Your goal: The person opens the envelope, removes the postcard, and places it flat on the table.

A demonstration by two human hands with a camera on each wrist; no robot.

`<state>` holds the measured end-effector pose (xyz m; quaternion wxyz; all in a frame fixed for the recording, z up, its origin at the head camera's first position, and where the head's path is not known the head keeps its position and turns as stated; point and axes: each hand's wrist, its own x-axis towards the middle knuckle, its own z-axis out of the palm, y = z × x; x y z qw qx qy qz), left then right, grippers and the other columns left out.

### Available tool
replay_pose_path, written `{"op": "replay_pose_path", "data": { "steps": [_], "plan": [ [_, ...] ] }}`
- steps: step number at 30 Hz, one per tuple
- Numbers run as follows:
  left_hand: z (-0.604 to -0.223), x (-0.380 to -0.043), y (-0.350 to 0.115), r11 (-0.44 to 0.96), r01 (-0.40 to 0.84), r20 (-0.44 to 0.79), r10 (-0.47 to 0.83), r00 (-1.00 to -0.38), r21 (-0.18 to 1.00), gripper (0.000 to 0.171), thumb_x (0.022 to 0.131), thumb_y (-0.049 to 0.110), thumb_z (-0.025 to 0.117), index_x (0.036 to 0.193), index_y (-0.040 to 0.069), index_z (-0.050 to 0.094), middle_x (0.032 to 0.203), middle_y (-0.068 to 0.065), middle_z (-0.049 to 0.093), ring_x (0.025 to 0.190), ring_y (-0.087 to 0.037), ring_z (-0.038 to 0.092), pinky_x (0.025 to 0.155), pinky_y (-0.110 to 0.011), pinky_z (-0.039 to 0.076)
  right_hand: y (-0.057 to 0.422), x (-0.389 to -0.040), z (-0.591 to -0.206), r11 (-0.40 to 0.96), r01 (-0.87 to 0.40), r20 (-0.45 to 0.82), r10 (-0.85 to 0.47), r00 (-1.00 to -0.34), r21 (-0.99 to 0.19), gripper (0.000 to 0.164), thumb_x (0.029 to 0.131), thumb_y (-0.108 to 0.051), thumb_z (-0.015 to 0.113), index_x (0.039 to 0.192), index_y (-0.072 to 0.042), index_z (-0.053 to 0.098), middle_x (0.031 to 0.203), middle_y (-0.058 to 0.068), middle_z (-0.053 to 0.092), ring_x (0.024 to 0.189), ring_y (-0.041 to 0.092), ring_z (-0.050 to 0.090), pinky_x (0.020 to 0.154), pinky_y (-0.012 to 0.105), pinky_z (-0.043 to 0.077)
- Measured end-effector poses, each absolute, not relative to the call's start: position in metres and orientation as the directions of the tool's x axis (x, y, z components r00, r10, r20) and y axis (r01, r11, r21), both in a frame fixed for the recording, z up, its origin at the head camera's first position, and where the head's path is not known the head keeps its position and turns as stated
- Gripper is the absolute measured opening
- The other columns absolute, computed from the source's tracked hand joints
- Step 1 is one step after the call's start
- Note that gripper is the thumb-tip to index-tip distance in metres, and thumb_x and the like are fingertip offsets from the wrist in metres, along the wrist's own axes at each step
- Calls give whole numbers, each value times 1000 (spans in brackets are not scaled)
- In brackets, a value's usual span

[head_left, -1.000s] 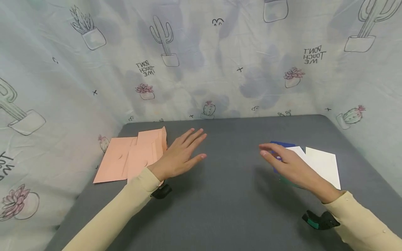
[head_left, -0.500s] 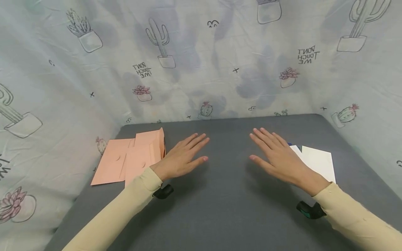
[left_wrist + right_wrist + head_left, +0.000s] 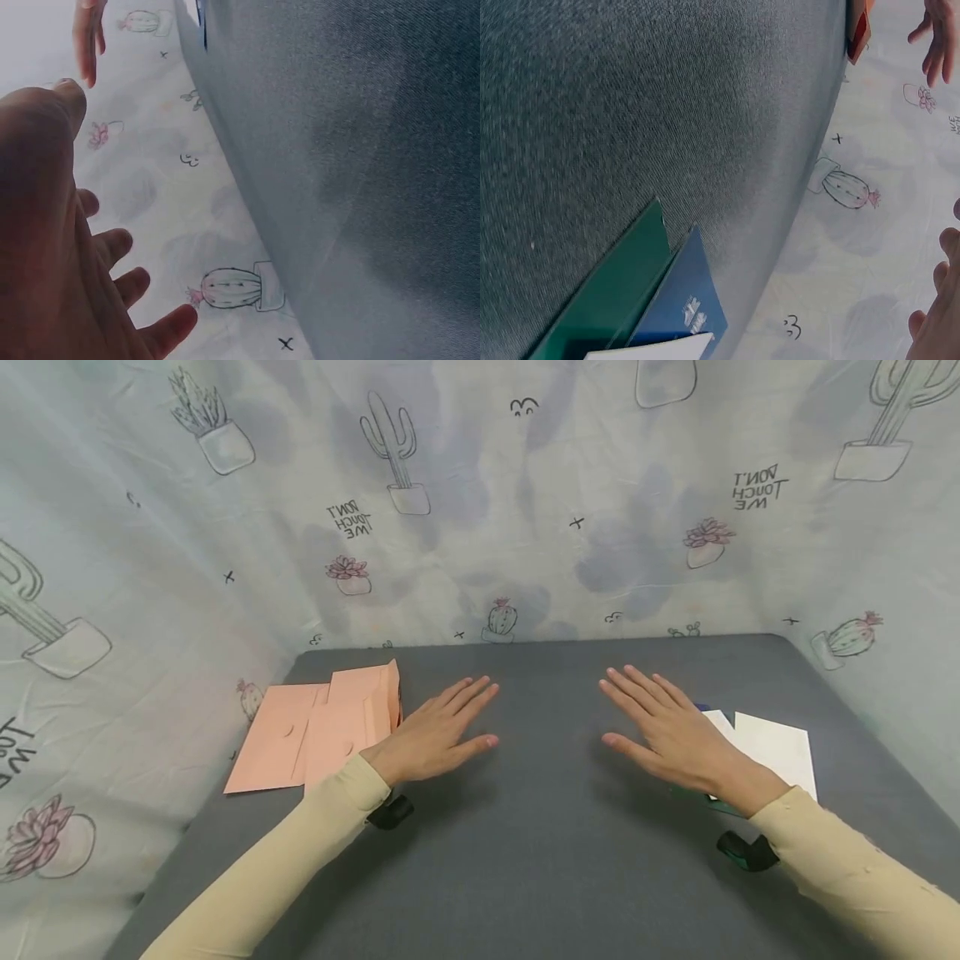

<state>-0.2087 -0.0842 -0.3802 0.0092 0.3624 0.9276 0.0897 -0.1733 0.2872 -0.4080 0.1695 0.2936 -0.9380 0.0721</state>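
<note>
My left hand (image 3: 435, 739) hovers over the grey table with fingers straight and thumb spread, holding nothing. Just left of it lie several salmon-pink paper envelopes (image 3: 341, 727), overlapping one another; the hand and sleeve cover part of the nearest. My right hand (image 3: 678, 739) mirrors it on the other side, palm down and fingers straight, also holding nothing. Beyond and beneath the right hand are white cards (image 3: 780, 752), partly hidden by it. In the right wrist view a green card (image 3: 622, 277) and a blue card (image 3: 686, 292) with pale lettering show beside a white one (image 3: 656, 349).
The grey cloth-covered table (image 3: 540, 860) stretches between the two hands. A pale curtain (image 3: 465, 527) printed with cacti encloses the back and sides. Each wrist carries a black device, one under the left sleeve (image 3: 307, 852) and one under the right.
The right hand has turned from a loosely curled pose over the cards to flat with straight fingers, shifting slightly left. The left hand stays nearly still. The head view shifts slightly.
</note>
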Motion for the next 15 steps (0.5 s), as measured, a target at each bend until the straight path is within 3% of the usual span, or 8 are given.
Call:
{"op": "replay_pose_path", "data": {
  "steps": [8, 15],
  "plan": [
    [-378, -207, -83, 738, 633, -14, 653, -757, 233, 78, 102, 63, 42, 164, 26, 11, 170, 1, 20, 157, -25, 24, 123, -56, 26, 289, -171, -409, 824, -560, 331, -504, -798, -94, 77, 102, -50, 53, 164, -18, 19, 170, 9, 22, 159, 29, 16, 129, 35, -4],
    [-378, -205, -80, 739, 628, -31, 653, -757, 243, 77, 102, 60, 45, 163, 22, 18, 166, -2, 33, 152, -25, 36, 122, -51, 32, 290, -169, -411, 824, -551, 323, -489, -810, -135, 75, 103, -48, 53, 163, -17, 20, 170, 9, 22, 159, 30, 16, 130, 43, 4]
  ]
}}
